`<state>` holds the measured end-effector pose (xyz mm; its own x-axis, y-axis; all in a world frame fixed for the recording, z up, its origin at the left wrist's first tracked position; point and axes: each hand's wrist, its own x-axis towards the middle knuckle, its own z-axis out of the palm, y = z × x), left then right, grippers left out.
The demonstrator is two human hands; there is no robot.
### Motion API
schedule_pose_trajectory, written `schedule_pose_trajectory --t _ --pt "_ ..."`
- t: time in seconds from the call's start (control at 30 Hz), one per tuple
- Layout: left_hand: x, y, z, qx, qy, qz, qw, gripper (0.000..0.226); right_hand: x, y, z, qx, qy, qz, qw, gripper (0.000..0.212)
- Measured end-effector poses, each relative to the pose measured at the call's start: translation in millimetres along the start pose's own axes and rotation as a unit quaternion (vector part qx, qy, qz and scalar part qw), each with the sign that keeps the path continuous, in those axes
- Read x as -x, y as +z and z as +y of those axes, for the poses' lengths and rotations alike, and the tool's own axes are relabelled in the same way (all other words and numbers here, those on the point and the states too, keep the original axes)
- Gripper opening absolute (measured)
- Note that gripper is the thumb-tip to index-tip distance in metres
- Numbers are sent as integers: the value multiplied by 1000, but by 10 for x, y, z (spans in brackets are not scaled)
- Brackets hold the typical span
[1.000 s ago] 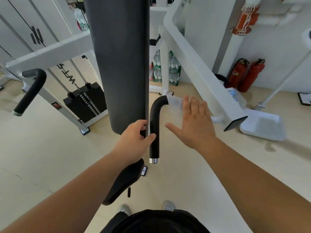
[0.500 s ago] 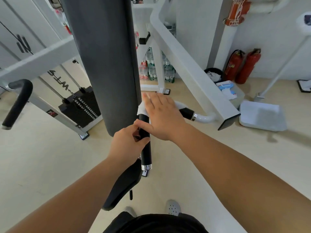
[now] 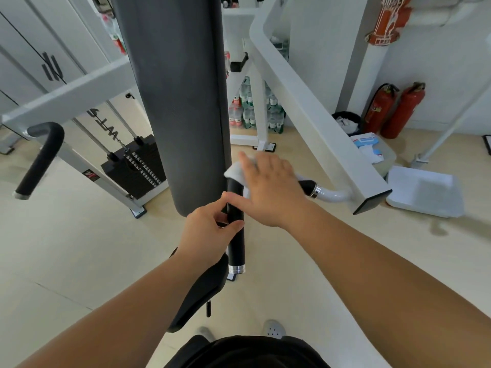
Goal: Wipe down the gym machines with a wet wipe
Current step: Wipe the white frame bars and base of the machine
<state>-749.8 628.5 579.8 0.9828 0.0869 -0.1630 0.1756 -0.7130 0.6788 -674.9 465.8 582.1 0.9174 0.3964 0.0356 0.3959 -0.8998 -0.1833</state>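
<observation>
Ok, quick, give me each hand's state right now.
Left hand: closed around the black handle.
Right hand: open, fingers flat, pressing the wipe onto the handle's bend.

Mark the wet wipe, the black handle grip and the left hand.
wet wipe [image 3: 235,173]: head view, exposed white corner at the bend.
black handle grip [image 3: 237,245]: head view, lower straight section.
left hand [image 3: 208,233]: head view, back of the hand.

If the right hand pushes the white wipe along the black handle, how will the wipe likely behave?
Probably floppy: the wet wipe drapes over the bend of the black handle. It may bunch, since only the flat right hand presses it.
</observation>
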Motion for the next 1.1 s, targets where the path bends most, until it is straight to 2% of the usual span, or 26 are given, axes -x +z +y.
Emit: schedule_pose_trajectory --t 0.03,0.1,0.23,0.33,0.5,0.6,0.77,0.87,1.0,1.1 --pt "5 -4 12 1 -2 4 1000 21 -55 -1 -85 11 -20 -6 1000 97" --pt "15 -18 16 7 -8 12 1000 18 -72 20 -163 17 -52 -13 998 90" --pt "29 -42 -49 70 0 -40 997 57 204 146 125 14 -92 -12 996 84" --pt "9 -31 -83 77 -28 -40 996 74 360 103 414 -3 -18 -36 999 88" --pt "22 -19 -57 89 -41 -31 995 76 464 44 302 -24 82 -69 994 102" --pt "13 -9 -71 95 -42 -28 994 69 227 -4 93 -45 58 -54 996 106" --pt "33 -33 -43 85 -18 -24 996 21 -51 -68 -91 -5 -75 -37 996 94" --pt "70 -27 -55 104 5 -19 994 5 145 35 -53 15 -139 -41 989 82" --pt "189 51 -103 139 -30 17 990 9 130 -3 -33 41 -145 -62 987 79" --pt "292 78 -206 180 -91 -20 979 23 -142 -137 -139 48 -113 -58 991 81"
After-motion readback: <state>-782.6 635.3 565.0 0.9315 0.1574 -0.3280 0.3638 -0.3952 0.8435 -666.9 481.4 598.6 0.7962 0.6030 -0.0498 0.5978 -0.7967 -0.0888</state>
